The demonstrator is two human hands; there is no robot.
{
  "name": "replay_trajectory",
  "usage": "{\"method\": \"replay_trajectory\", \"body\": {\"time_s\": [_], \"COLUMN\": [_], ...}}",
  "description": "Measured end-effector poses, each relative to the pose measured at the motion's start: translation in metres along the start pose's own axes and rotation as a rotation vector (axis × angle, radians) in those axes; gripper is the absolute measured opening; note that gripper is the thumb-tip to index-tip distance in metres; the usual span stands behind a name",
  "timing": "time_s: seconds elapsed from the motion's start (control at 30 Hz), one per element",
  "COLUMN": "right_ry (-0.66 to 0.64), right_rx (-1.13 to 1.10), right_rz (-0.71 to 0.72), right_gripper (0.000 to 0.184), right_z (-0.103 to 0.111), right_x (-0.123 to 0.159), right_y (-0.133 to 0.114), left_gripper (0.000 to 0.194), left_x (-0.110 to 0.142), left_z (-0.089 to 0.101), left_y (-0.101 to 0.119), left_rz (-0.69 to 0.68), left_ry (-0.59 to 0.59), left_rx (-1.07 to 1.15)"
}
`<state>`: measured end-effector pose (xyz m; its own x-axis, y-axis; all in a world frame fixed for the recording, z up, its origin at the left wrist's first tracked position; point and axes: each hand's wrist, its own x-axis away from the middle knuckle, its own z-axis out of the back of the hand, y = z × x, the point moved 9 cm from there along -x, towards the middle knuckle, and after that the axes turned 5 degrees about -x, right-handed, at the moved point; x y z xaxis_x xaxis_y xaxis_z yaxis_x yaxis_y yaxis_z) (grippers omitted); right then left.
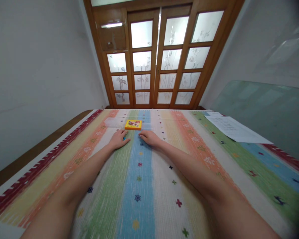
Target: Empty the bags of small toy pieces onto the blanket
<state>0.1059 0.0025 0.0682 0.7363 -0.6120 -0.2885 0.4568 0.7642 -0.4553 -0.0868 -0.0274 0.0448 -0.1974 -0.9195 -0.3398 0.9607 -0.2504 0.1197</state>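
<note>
Both of my hands rest on a striped tablecloth (139,179), just short of a small yellow box (133,124) with a printed picture and an orange front edge. My left hand (118,139) lies palm down at the box's near left, fingers stretched forward and thumb apart. A small blue spot shows between its thumb and fingers; I cannot tell whether it is an object or part of the cloth's print. To the right, my right hand (149,137) lies low on the cloth with its fingers pointing left, nothing visible in them. A small gap separates the two hands.
Clear plastic (113,122) lies beside and partly behind the box. White printed sheets (235,127) are at the table's right side, near a pale glass panel (261,106). Wooden doors (155,66) with frosted panes stand beyond the far edge.
</note>
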Motion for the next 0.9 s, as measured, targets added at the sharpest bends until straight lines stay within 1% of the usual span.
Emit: {"method": "replay_trajectory", "body": {"time_s": [0.1, 0.17, 0.27, 0.33, 0.43, 0.6, 0.73, 0.9], "right_ry": [0.019, 0.030, 0.038, 0.073, 0.127, 0.162, 0.148, 0.123], "right_rx": [0.008, 0.014, 0.034, 0.052, 0.093, 0.187, 0.216, 0.197], "right_rz": [-0.028, -0.037, -0.033, -0.056, -0.139, -0.264, -0.293, -0.278], "right_gripper": [0.031, 0.032, 0.035, 0.036, 0.039, 0.053, 0.054, 0.055], "right_z": [0.024, 0.035, 0.043, 0.047, 0.047, 0.038, 0.030, 0.029], "right_x": [0.033, 0.056, 0.083, 0.092, 0.089, 0.058, 0.038, 0.031], "right_y": [0.017, 0.027, 0.036, 0.043, 0.056, 0.073, 0.076, 0.071], "left_gripper": [0.050, 0.044, 0.035, 0.029, 0.024, 0.020, 0.021, 0.023], "left_x": [-0.005, -0.005, -0.004, -0.004, -0.008, -0.014, -0.011, -0.006], "left_z": [-0.003, -0.001, 0.006, 0.010, 0.013, 0.015, 0.017, 0.021], "left_y": [0.006, 0.005, -0.002, -0.006, -0.009, -0.010, -0.016, -0.024], "left_rz": [-0.008, -0.019, -0.001, 0.019, 0.045, 0.082, 0.096, 0.094], "left_ry": [-0.032, -0.033, -0.012, 0.001, 0.010, 0.027, 0.031, 0.037], "left_rx": [-0.028, -0.017, -0.002, -0.007, -0.010, -0.031, -0.047, -0.093]}}
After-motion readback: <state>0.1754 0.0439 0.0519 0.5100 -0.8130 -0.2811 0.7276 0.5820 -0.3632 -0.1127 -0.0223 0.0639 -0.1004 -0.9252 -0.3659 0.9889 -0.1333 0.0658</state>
